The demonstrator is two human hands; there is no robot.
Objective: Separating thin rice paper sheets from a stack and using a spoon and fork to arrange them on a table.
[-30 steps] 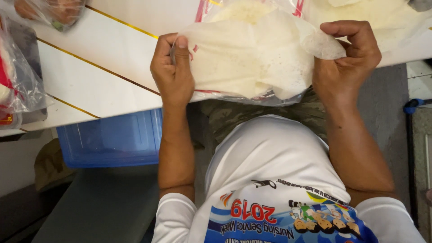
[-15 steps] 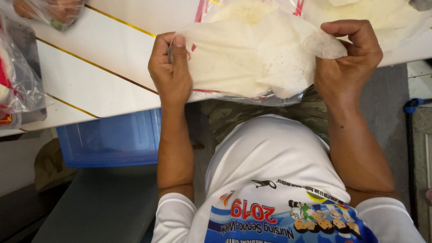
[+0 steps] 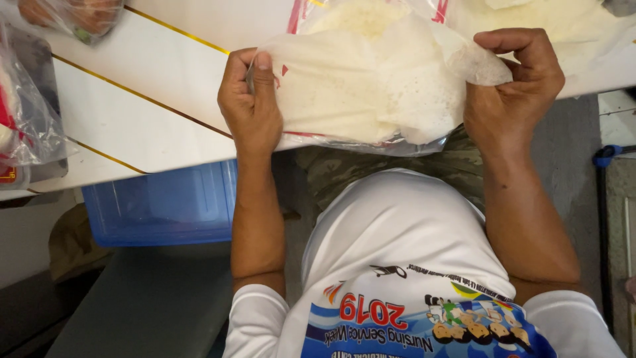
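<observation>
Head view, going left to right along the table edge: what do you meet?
Clear plastic bag with red contents → blue plastic bin under the table → left hand → thin pale sheet → right hand → blue-topped pole.

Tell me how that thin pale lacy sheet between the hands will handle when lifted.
Probably floppy: the sheet sags and folds between the left hand and right hand. Likely light, since fingertip pinches carry it. Possibly tear-prone, being thin and full of small holes.
</observation>
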